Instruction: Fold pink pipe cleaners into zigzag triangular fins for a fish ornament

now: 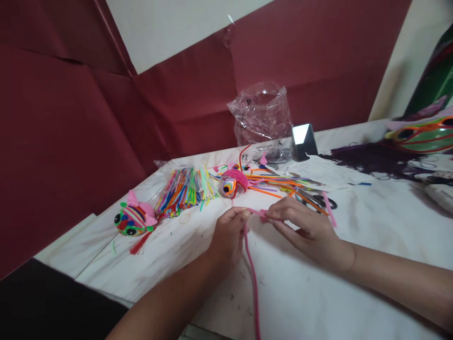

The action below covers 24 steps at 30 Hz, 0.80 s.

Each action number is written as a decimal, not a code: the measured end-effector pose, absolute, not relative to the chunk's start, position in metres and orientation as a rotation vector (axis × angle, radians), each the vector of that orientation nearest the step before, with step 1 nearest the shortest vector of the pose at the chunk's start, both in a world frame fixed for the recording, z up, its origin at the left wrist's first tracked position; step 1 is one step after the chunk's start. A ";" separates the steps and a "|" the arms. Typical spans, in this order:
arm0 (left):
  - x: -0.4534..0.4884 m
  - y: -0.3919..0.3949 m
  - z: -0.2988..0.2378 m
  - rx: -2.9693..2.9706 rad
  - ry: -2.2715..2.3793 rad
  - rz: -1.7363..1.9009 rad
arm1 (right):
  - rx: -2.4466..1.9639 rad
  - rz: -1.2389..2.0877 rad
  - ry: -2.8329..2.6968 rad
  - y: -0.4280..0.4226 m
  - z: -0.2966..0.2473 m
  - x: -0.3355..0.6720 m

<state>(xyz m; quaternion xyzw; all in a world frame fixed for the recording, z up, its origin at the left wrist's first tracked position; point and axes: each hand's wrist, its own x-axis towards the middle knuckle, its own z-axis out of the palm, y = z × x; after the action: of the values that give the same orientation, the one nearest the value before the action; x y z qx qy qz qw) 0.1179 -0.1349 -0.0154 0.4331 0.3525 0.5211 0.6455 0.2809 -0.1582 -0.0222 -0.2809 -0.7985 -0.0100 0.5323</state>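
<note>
Forearms (pixel 170 300), two-handed grip (pixel 230 236) on pink stem (pixel 253 269), table edge (pixel 106 296)

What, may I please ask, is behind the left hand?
Beyond the left hand, which pinches a pink strip, sits a ball with a pink top. Whatever lies on the table directly behind the hand is covered and cannot be seen.

Head-worn camera looks forward and down across the table (pixel 300 297)
</note>
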 end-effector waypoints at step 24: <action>0.111 -0.123 -0.017 1.258 0.900 1.179 | -1.176 0.598 -1.768 -0.157 -0.023 0.276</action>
<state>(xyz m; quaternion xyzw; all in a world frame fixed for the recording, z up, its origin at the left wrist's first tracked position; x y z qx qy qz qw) 0.1110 -0.1231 -0.0169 0.5345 0.3821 0.5010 0.5633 0.2756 -0.1572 -0.0233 -0.4757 -0.7153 0.2420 0.4511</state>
